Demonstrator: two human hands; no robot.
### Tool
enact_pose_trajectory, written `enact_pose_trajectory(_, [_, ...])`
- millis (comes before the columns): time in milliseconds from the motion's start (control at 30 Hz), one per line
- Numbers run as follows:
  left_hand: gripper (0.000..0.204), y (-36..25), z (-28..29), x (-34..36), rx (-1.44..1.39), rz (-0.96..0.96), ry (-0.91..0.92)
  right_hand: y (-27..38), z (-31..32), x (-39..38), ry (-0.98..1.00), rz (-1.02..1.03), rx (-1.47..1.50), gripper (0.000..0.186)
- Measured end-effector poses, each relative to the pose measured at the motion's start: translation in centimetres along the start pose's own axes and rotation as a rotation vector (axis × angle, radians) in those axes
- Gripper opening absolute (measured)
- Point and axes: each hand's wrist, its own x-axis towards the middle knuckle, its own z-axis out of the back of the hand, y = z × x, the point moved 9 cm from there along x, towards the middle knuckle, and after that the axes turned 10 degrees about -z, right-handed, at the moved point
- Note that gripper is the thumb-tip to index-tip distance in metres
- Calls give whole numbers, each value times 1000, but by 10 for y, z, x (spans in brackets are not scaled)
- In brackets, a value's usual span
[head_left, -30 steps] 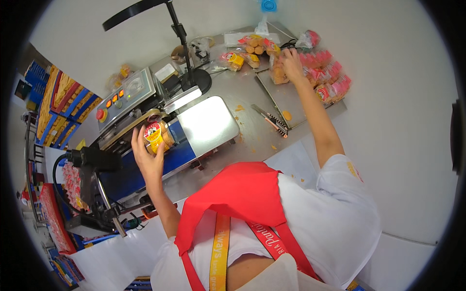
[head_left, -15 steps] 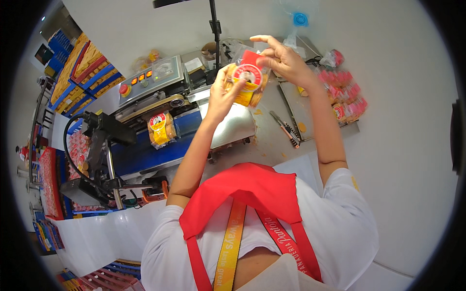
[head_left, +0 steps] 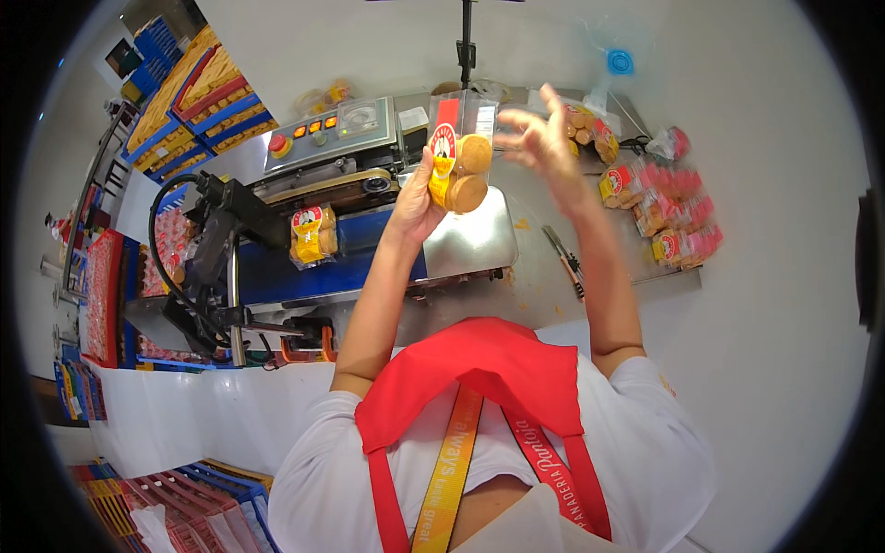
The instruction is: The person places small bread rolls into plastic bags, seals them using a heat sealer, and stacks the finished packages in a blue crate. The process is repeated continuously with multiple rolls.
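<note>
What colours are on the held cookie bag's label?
Mostly red and yellow; the label shows best in the head view.

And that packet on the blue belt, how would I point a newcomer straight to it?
Find the orange-lit control panel, then the blue belt below it. On it, right of the black unit, lies a packet of round biscuits with a yellow label. Unlike the raised packet in the left hand or the packets grouped at far right, it alone sits on the belt.
</note>
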Motion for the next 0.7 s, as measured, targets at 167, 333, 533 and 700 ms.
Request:
enact_pose_trajectory(167, [60, -23, -6, 12, 571, -77, 60, 32, 8, -11, -225, 308, -592, 61])
enact_pose_trajectory(333, [65, -11, -39, 27, 943, 74, 272, 7, 25, 1, 279, -209, -369, 38])
enact_pose_trajectory(533, [77, 26, -54, 96, 1256, 155, 284, -53, 98, -5, -13, -428, -63, 36])
enact_pose_trajectory(700, [107, 85, -132, 122, 841, 32, 490, -82, 193, -23, -272, -236, 723, 37])
